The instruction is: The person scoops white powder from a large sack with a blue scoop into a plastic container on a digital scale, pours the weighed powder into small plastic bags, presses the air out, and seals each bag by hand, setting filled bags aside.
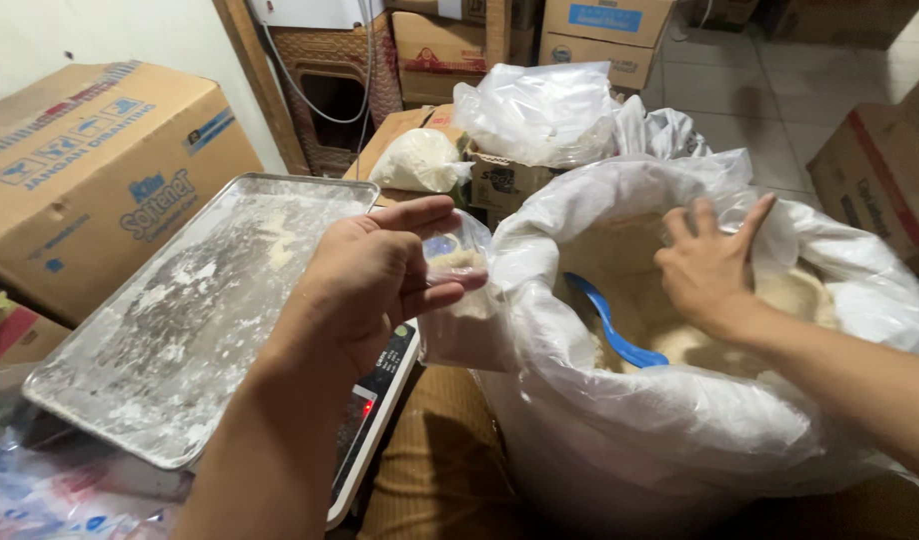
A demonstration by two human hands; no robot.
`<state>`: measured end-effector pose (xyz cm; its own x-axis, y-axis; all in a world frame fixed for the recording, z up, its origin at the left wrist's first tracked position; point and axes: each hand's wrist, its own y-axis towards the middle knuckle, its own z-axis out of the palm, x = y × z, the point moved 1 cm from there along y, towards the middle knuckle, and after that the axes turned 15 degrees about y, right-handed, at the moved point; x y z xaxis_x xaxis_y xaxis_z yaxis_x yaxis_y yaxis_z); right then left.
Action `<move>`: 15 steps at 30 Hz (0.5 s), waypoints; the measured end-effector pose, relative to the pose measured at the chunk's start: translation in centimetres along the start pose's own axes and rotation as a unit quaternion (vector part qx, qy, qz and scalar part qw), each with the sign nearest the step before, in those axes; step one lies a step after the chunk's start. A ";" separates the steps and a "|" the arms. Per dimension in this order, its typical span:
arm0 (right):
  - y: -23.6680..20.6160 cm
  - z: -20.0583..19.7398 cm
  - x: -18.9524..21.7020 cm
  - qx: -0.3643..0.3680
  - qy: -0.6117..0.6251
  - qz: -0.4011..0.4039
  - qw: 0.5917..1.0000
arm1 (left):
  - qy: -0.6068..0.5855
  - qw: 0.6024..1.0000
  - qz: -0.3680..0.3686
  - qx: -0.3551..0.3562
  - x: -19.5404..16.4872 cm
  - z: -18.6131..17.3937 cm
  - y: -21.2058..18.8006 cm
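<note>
Small bag (457, 262): clear plastic, part-filled with pale flour; sits between the scale and the sack, just beside the sack's rim.
Left hand (374, 285): fingers and thumb pinch the small bag at its open mouth, holding it up.
Handling: likely light and limp; thin film looks slippery and could sag or spill if tilted, so the best hold seems to be at the mouth, with support beneath once fuller.
Right hand (707, 268): fingers spread, pressed on the sack's liner at the far inner rim, holding it back; not clenched on anything.
Sack (679, 440): big, white, plastic-lined, open and full of flour; soft, crumpled walls.
Scoop (609, 325): blue, lying in the flour below the right hand, touched by neither hand.
Scale (374, 410): under the left wrist, red light showing; carries the tray.
Tray (194, 300): metal, dusted with flour, left of the small bag.
Boxes (89, 165): cardboard, stacked around; one behind the sack holds filled bags (419, 160).
</note>
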<state>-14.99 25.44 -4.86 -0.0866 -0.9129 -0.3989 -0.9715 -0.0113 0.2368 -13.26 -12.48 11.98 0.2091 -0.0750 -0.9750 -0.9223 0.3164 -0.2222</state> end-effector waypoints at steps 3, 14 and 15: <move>0.8 1.9 1.4 -0.027 0.017 -0.087 0.996 | -0.003 1.000 -0.008 -0.003 0.3 0.0 -0.3; 0.4 1.6 1.4 -0.120 0.353 0.254 0.892 | -0.020 0.999 -0.039 0.004 1.9 0.1 -0.7; 0.6 1.3 1.5 -0.109 0.369 0.264 0.884 | -0.027 0.999 -0.040 0.003 2.1 0.2 -0.7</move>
<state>-15.96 24.58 -6.48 -0.2696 -0.8313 0.4861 -0.7658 0.4912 0.4151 -12.11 -12.68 10.08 0.2996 -0.0494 -0.9528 -0.9000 0.3168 -0.2994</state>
